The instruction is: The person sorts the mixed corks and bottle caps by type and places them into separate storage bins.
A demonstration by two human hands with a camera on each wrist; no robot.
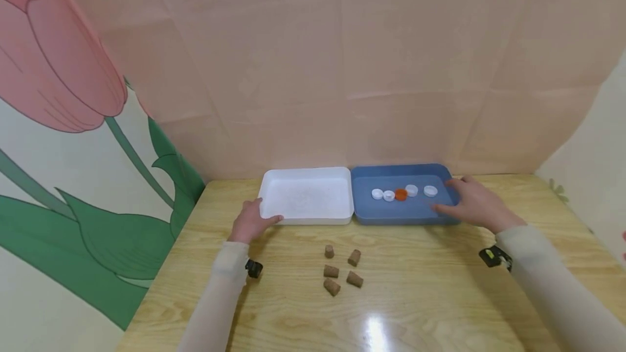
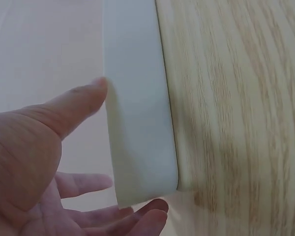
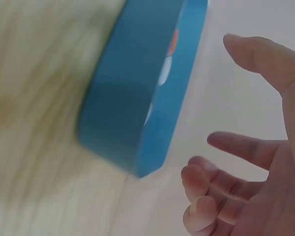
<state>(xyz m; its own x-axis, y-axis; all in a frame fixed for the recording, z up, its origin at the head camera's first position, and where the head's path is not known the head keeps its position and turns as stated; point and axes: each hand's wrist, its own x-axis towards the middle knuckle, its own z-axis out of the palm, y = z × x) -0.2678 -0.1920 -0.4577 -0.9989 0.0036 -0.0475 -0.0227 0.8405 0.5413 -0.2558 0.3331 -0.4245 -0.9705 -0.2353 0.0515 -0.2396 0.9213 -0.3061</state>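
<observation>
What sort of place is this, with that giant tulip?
Probably an indoor activity corner, though I can't be sure. There's a tulip mural, plus a wood-grain table with a white tray and a blue tray on it.

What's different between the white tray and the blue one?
The white tray shows none of the small round caps; the blue tray holds five, four white and one orange.
The white tray sits on the person's left, the blue tray on the right.
The left hand touches the white tray with its thumb; the right hand is spread near the blue tray's outer end.
Both are shallow, rounded-corner rectangles lying flat.
</observation>
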